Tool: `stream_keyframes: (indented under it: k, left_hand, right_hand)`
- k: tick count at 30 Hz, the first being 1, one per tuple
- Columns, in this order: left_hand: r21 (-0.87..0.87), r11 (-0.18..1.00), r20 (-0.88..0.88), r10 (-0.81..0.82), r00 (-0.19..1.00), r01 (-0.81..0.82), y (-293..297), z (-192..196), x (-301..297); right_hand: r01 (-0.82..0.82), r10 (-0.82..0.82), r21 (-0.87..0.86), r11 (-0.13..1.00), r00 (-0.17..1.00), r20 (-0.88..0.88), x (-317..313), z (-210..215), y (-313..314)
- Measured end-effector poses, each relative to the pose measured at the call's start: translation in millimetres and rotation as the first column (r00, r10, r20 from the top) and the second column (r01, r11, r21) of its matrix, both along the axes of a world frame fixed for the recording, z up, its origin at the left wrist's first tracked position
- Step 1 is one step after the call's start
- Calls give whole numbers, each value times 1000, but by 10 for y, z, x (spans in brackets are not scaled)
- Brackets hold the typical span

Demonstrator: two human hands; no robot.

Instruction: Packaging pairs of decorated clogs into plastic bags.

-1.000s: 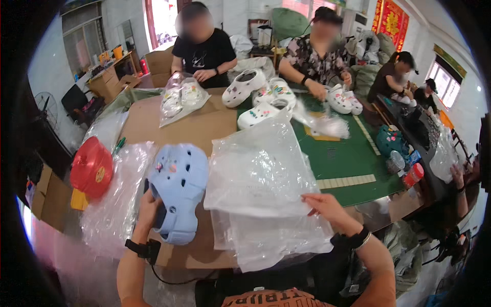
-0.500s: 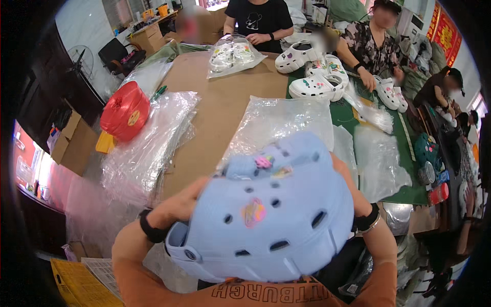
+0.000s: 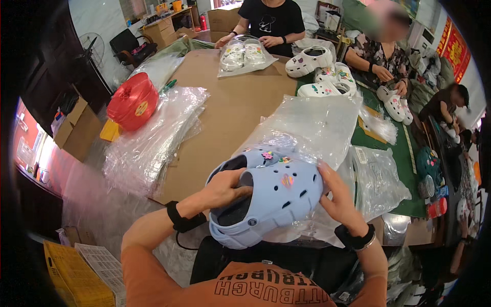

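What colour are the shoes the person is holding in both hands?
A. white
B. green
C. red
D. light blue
D. The pair of clogs held between the left hand and the right hand is light blue with small coloured charms on top; the white clogs lie farther up the table, near other people.

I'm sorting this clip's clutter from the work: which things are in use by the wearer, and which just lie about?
In use: left hand, right hand, pale blue clogs, clear plastic bag beneath them.

Lying about: red twine spool, pile of clear bags, white clogs, cardboard box.
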State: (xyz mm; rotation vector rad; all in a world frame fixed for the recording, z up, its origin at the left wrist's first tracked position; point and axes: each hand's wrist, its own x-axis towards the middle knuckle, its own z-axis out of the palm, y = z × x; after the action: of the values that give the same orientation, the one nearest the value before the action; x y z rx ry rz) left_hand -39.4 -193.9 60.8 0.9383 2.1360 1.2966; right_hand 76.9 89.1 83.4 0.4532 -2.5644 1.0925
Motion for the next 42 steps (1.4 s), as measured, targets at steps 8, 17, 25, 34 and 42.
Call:
stream_keyframes:
  k: [8,17,25,34,42]
  left_hand:
    - [-144,953,-327,209,922,-267,141,-13,110]
    - [-151,940,-474,203,857,-306,519,-198,198]
    - [46,973,-472,221,853,-227,217,-60,-425]
    - [-102,968,-310,188,932,-229,151,-828,-978]
    - [33,932,-237,358,903,-361,212,-902,-827]
  right_hand:
    - [30,-22,164,986,998,-51,65,-86,-300]
    - [115,-122,191,975,992,22,220,-316,-544]
    - [51,-35,417,908,998,-47,271,-230,-164]
    - [284,-347,287,915,917,198,89,-141,-516]
    - [-89,87,1,996,976,200,38,-243,-1050]
